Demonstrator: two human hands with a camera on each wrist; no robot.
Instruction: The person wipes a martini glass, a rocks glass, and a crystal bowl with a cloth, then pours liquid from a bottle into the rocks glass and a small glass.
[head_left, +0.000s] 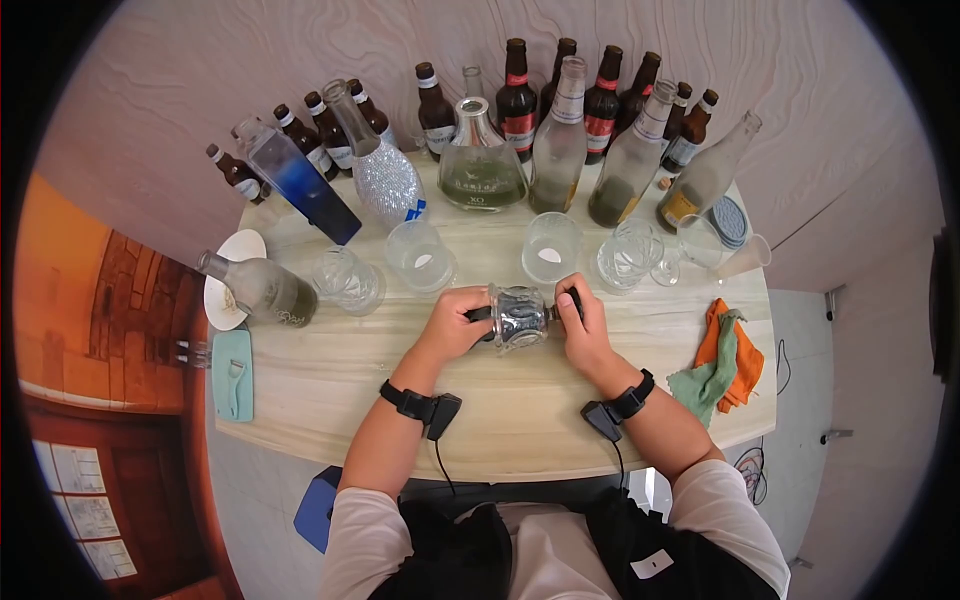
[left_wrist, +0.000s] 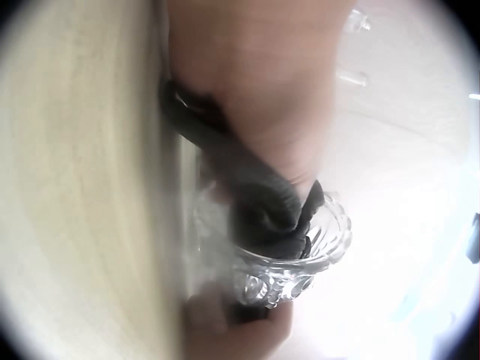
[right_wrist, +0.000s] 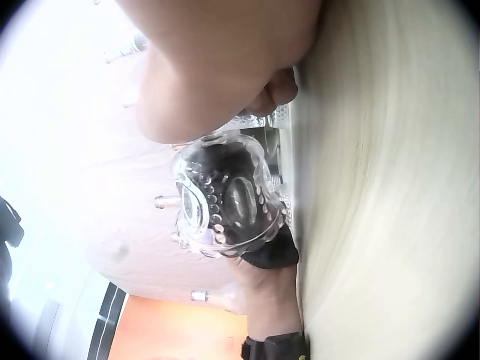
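Note:
A clear embossed drinking glass (head_left: 519,316) lies sideways between my two hands over the front middle of the table, its rim toward the left. My left hand (head_left: 460,322) grips a black cloth (left_wrist: 247,176) bunched into the mouth of the glass; the fingertips are hidden in its folds. Dark cloth shows through the glass wall in the right wrist view. At the base end, my right hand (head_left: 590,335) holds the glass, with a black piece (head_left: 573,302) between its fingers and the glass.
Clear tumblers (head_left: 420,257) stand in a row ahead of the hands. Behind them are several bottles, including a blue one (head_left: 300,180) and a flat decanter (head_left: 482,165). Orange (head_left: 742,372) and green cloths lie right; a peeler (head_left: 236,388) on a teal board (head_left: 225,350) lies left.

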